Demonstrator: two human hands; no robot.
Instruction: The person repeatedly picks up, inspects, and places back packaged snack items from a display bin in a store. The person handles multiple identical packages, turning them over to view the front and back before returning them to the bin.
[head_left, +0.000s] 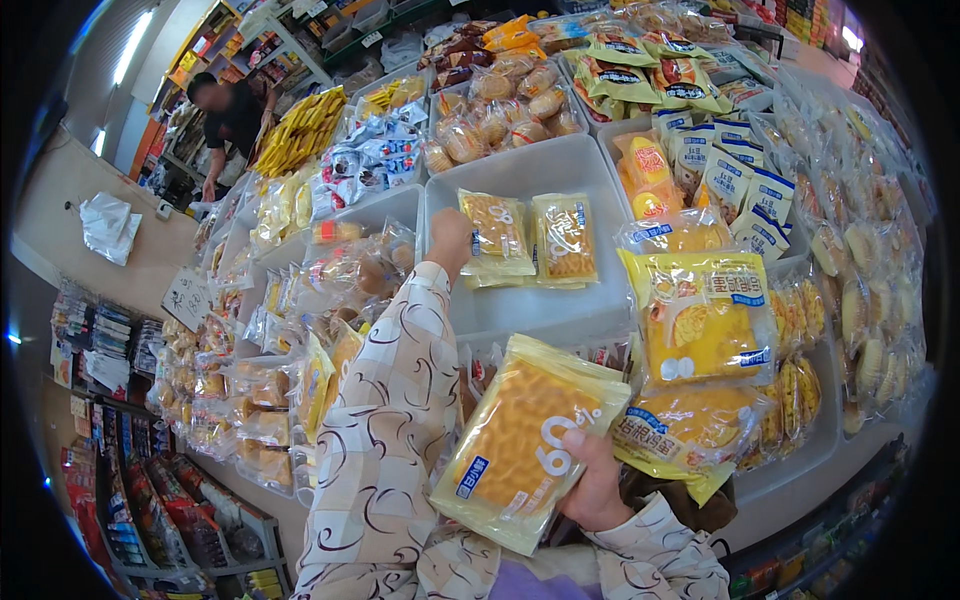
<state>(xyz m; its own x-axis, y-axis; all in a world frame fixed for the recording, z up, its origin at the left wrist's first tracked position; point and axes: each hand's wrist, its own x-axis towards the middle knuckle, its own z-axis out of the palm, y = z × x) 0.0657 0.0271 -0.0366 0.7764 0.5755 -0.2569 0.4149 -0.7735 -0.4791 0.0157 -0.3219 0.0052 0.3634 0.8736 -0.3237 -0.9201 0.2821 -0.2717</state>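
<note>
My left hand (451, 236) reaches into a translucent plastic bin (517, 309), fingers curled at the left edge of a clear-wrapped flat bread packet (499, 232); its fingertips are mostly hidden. To the right of that packet lies another wrapped bread packet (564, 238), and edges of further packets show beneath both. Close to my body, my right hand (596, 480) grips a larger-looking bread packet (525, 442) by its right side, thumb on the front. This packet is tilted and bears printed writing. Yellow bread packets (701, 319) are stacked just beyond my right hand.
Bins around hold wrapped round cakes (510, 105), white-and-blue sachets (739, 176), yellow packets (300, 131) and bagged buns (360, 266). A handwritten card (187, 298) stands at the left. Beyond the bins, a person (232, 124) leans over. Lower-left shelves (172, 517) hold packaged goods.
</note>
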